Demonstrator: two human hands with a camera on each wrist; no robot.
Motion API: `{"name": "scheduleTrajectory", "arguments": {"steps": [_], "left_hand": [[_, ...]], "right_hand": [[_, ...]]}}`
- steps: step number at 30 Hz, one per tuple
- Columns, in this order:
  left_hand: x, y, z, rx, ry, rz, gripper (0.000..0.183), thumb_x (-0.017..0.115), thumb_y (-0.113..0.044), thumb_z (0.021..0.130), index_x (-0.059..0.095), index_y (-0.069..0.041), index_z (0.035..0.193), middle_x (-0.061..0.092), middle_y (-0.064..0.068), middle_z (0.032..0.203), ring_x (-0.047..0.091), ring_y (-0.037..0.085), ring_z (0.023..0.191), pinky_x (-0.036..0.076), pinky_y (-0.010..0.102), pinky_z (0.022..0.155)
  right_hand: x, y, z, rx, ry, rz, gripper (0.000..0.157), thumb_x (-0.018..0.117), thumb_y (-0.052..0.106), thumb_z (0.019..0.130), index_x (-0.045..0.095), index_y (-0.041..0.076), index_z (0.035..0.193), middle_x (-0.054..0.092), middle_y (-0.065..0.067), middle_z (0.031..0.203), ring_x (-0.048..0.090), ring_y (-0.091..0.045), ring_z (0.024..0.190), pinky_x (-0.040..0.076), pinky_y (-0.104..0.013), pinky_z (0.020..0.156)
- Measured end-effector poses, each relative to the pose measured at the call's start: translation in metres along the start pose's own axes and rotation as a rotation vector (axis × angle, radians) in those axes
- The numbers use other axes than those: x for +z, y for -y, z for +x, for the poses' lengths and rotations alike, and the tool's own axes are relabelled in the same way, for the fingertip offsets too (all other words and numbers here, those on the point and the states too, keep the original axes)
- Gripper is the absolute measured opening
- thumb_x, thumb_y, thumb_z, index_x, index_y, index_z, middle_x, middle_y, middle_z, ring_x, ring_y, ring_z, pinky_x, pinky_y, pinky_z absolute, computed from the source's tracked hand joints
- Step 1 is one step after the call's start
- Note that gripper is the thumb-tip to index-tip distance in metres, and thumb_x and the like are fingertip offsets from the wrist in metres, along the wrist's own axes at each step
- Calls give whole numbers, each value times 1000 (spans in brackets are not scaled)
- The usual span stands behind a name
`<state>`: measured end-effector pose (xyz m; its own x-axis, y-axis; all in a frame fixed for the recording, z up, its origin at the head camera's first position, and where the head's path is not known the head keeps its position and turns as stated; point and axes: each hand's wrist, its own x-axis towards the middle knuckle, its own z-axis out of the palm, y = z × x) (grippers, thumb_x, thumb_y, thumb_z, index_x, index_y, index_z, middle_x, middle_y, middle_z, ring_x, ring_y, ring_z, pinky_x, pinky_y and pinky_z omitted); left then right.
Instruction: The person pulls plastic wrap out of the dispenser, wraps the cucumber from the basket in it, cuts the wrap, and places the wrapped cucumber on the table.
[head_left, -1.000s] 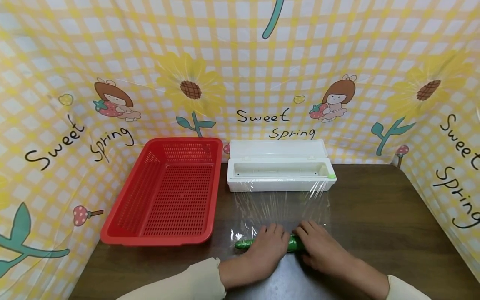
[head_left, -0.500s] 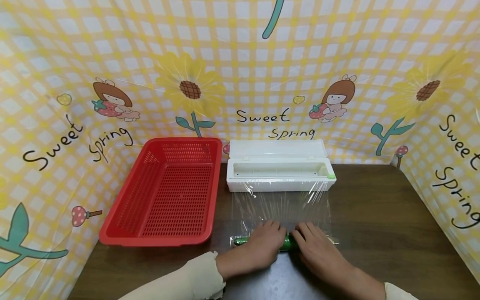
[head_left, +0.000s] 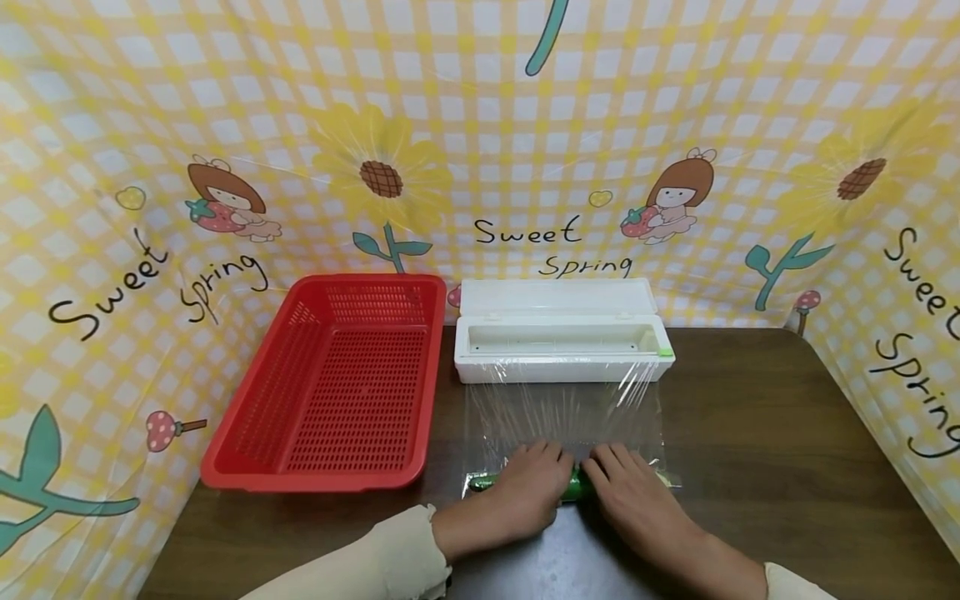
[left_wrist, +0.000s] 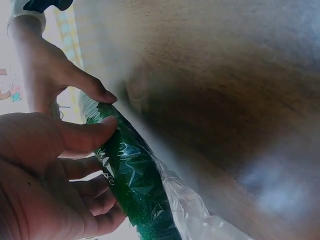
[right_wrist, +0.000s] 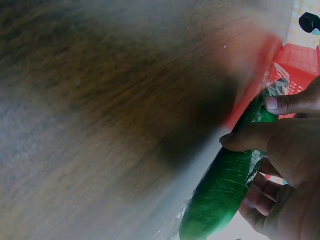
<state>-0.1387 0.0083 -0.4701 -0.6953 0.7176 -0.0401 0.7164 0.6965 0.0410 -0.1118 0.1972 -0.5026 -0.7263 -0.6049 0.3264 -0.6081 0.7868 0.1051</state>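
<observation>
A green cucumber [head_left: 573, 488] lies crosswise near the front of the table, with clear plastic wrap [head_left: 562, 412] around it. My left hand [head_left: 531, 492] grips it left of the middle, and in the left wrist view the thumb presses on the film-covered cucumber [left_wrist: 135, 175] while the fingers curl behind. Close by on the right, my right hand [head_left: 633, 496] holds the other half the same way. Wrinkled film covers the cucumber [right_wrist: 215, 192] in the right wrist view. From it, the film runs back to a white dispenser box [head_left: 480, 372] whose lid stands up.
A red plastic basket [head_left: 322, 482] with slotted walls stands on the left of the brown wooden table [head_left: 750, 417]. A green slider [head_left: 665, 352] sits at the right end of the dispenser's front edge. Yellow checked cloth [head_left: 517, 125] hangs behind and at both sides.
Both hands have shifted slightly left along the cucumber. Film edges now show past both cucumber ends, and the film towards the box looks flatter. Over the last half second little has moved.
</observation>
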Motion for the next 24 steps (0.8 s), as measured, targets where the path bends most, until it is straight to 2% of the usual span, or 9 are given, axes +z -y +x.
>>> {"name": "scheduleTrajectory", "arguments": {"steps": [4,7,11,15,18,24], "left_hand": [[-1,-1,-2,-17,-3,-8,24,72,-21,81,62,-11,100,57,1,94,53,16,88,43,29,68],[-2,-4,-4,-37,3,-7,26,70,-27,83,62,-10,102,57,2,95,53,17,89,44,32,70],[-1,-7,-5,-35,-41,72,36,71,-33,84,60,-10,109,58,3,102,54,19,95,45,35,75],[6,-11,-6,-30,-96,174,42,72,-31,82,58,-12,117,57,5,108,53,21,101,46,39,81],[11,-13,-6,-30,-112,214,45,73,-28,81,55,-12,120,54,5,108,52,21,102,46,40,84],[18,-14,-4,-39,-193,275,29,66,-20,86,56,-14,112,52,2,100,49,18,92,44,34,76]], "right_hand": [[1,1,2,-11,-11,-13,21,50,5,77,55,8,98,50,-3,95,48,-23,87,43,-36,69],[1,1,4,-17,-14,-33,21,47,7,79,56,8,98,51,-3,95,49,-23,87,42,-35,69],[-2,0,7,0,6,-27,24,56,7,76,58,8,100,53,-3,96,51,-22,89,45,-36,70],[-9,-3,10,35,59,44,34,68,9,70,61,8,103,56,-1,100,52,-20,92,48,-37,74],[-15,-7,13,44,92,97,38,72,10,68,62,8,105,57,0,102,51,-19,93,49,-38,75],[-19,-12,16,18,127,145,41,74,9,68,62,7,106,56,-1,101,50,-19,93,49,-37,77]]}}
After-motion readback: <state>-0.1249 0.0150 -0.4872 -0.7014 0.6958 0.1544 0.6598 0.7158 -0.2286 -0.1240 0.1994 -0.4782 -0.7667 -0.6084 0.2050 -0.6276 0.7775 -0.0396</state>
